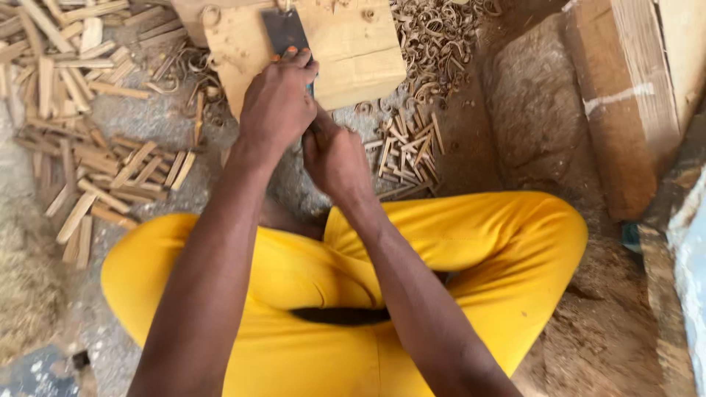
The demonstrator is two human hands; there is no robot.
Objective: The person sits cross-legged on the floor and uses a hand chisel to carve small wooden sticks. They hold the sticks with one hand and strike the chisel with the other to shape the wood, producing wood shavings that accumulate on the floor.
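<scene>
Fingers of the left hand (276, 106) curl tightly over a flat dark metal blade (285, 31), its tip resting on a pale wooden block (353, 51). Just beside and touching it, the right hand (337, 158) is closed in a fist around the tool's lower end, which is hidden. Split wooden sticks (110, 169) and curled shavings (434, 37) litter the ground by yellow trousers (471, 242).

Both arms are stretched forward over crossed legs. The left hand (276, 106) is curled tight, knuckles up, fingertips pressed down. The right hand (336, 158) is clenched just behind it, touching.
</scene>
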